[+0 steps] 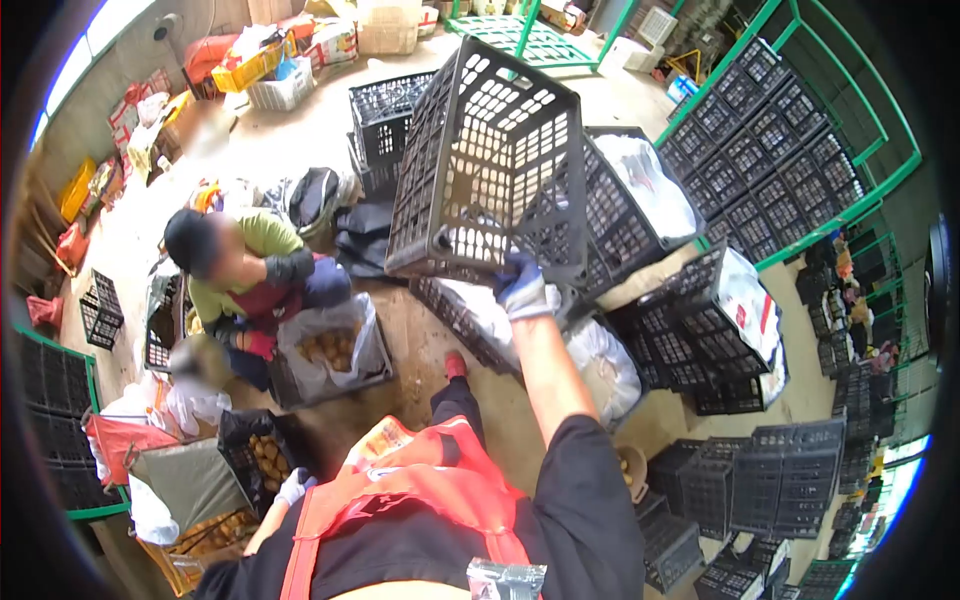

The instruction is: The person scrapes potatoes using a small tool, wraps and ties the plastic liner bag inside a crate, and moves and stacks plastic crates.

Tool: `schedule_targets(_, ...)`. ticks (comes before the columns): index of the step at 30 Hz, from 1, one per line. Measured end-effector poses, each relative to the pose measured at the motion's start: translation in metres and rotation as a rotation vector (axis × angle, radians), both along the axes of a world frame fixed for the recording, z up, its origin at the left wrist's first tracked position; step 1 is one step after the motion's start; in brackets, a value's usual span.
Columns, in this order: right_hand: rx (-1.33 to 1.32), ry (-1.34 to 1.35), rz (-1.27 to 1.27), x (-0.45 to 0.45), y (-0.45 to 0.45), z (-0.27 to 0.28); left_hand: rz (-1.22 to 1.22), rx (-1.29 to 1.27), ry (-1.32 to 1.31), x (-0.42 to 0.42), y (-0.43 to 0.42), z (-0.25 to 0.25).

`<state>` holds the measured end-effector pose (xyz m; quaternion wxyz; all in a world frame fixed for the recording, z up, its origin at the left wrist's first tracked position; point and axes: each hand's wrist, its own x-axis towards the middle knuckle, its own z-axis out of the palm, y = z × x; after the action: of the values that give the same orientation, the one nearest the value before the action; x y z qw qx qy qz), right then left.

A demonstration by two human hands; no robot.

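Note:
My right hand (pixel 525 287), in a white and blue glove, grips the near lower rim of a black plastic crate (pixel 415 190). The crate is raised and tilted, its open side showing an empty, slotted inside. Down at the lower left is my left hand (pixel 293 487), also gloved, beside a black-lined crate (pixel 238 428) of brown, roundish produce (pixel 268 460). Its fingers are too small and partly hidden to read. Another crate (pixel 345 393), lined with a pale bag, holds similar produce (pixel 332 350) in front of a crouching co-worker (pixel 262 240).
Black crates with white liners (pixel 640 185) stand just behind and right of the raised crate. More stacked crates (pixel 700 320) are at the right, with a green-framed rack (pixel 840 215) beyond. A basket (pixel 632 470) sits near my right elbow.

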<state>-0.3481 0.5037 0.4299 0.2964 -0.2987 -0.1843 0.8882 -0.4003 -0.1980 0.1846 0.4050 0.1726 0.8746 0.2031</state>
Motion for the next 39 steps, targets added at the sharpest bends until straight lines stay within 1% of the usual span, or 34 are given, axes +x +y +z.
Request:
schedule_targets(1,-0.144,0.114,0.038,-0.033,0.045,-0.007,-0.170,-0.074,0.118,-0.014,0.001,-0.019)
schedule_targets(2,-0.288,0.227,0.080,-0.067,0.094,-0.015,-0.131,-0.025,0.092,-0.023,0.008,-0.023)
schedule_targets(3,-0.224,0.126,0.042,-0.097,0.139,-0.012,0.259,0.062,0.047,-0.007,0.014,-0.006)
schedule_targets(4,-0.169,0.013,0.006,-0.124,0.175,-0.012,0.355,0.022,0.000,-0.006,0.033,0.015)
schedule_targets(5,-0.061,0.006,-0.027,-0.141,0.193,0.015,0.398,-0.002,-0.033,-0.007,0.053,0.034)
schedule_targets(6,-0.044,0.027,0.023,-0.169,0.244,-0.004,0.435,-0.002,-0.066,-0.006,0.093,0.069)
schedule_targets(7,-0.046,-0.004,-0.036,-0.194,0.277,0.000,0.463,0.012,-0.089,-0.007,0.133,0.102)
schedule_targets(8,-0.131,0.060,-0.092,-0.224,0.323,-0.015,0.481,0.031,-0.112,-0.010,0.169,0.132)
schedule_targets(9,-0.109,-0.051,-0.161,-0.247,0.353,-0.017,0.502,0.045,-0.132,-0.012,0.203,0.160)
schedule_targets(10,-0.102,-0.094,-0.185,-0.271,0.387,-0.029,0.521,0.057,-0.152,-0.014,0.233,0.184)
schedule_targets(11,-0.195,-0.066,-0.155,-0.296,0.433,-0.047,0.536,0.064,-0.167,-0.016,0.263,0.204)
schedule_targets(12,-0.193,-0.096,-0.126,-0.301,0.447,-0.054,0.549,0.060,-0.180,-0.017,0.284,0.219)
schedule_targets(13,-0.191,-0.124,-0.096,-0.306,0.461,-0.059,0.553,0.049,-0.189,-0.021,0.304,0.230)
schedule_targets(14,-0.087,-0.204,-0.064,-0.300,0.458,-0.042,0.547,0.033,-0.196,-0.025,0.303,0.221)
schedule_targets(15,-0.130,-0.362,-0.077,-0.306,0.460,-0.045,0.532,0.042,-0.206,-0.025,0.298,0.208)
schedule_targets(16,-0.091,-0.415,0.087,-0.317,0.469,-0.084,0.519,0.051,-0.217,-0.025,0.295,0.202)
schedule_targets(17,-0.089,-0.528,0.235,-0.324,0.464,-0.135,0.542,0.010,-0.221,-0.027,0.313,0.216)
schedule_targets(18,-0.081,-0.633,0.385,-0.337,0.454,-0.166,0.648,0.001,-0.246,-0.025,0.324,0.213)
schedule_targets(19,-0.097,-0.596,0.512,-0.332,0.408,-0.153,0.607,-0.009,-0.254,-0.028,0.324,0.200)
schedule_targets(22,-0.096,-0.496,1.071,-0.329,0.322,-0.332,0.547,-0.041,-0.228,-0.046,0.336,0.180)
schedule_targets(23,0.215,-0.521,1.092,-0.301,0.269,-0.309,0.525,-0.054,-0.192,-0.053,0.345,0.177)
schedule_targets(24,0.643,-0.577,1.091,-0.269,0.214,-0.293,0.575,0.015,-0.241,-0.062,0.341,0.158)
schedule_targets(25,0.787,-0.576,1.076,-0.244,0.174,-0.284,0.748,0.095,-0.381,-0.075,0.381,0.182)
schedule_targets(26,0.786,-0.537,1.053,-0.220,0.134,-0.272,0.918,0.172,-0.523,-0.092,0.425,0.207)
schedule_targets(27,0.179,-0.129,1.040,-0.199,0.099,-0.284,0.813,0.237,-0.562,-0.106,0.427,0.191)
schedule_targets(28,-0.476,0.110,1.020,-0.178,0.065,-0.298,0.706,0.303,-0.601,-0.120,0.430,0.175)
schedule_targets(30,-0.074,-0.477,1.211,-0.157,0.047,-0.120,1.055,0.411,-0.656,-0.126,0.513,0.219)
schedule_targets(32,0.212,-0.418,1.175,-0.135,0.029,-0.067,1.164,0.537,-0.840,-0.128,0.557,0.229)
schedule_targets(33,0.501,-0.353,1.139,-0.121,0.014,-0.056,1.119,0.649,-0.997,-0.128,0.566,0.225)
schedule_targets(34,0.788,-0.311,0.856,-0.116,-0.014,-0.080,1.071,0.753,-1.157,-0.124,0.569,0.214)
schedule_targets(36,0.855,-0.543,0.652,-0.100,-0.018,-0.067,0.763,0.988,-1.220,-0.114,0.568,0.184)
schedule_targets(37,0.778,-0.583,0.661,-0.098,-0.022,-0.087,0.866,0.849,-1.207,-0.109,0.577,0.199)
schedule_targets(38,0.793,-0.651,0.647,-0.092,-0.025,-0.095,0.967,0.709,-1.181,-0.102,0.583,0.212)
schedule_targets(39,0.806,-0.719,0.635,-0.086,-0.028,-0.101,0.433,0.787,-0.724,-0.097,0.570,0.193)
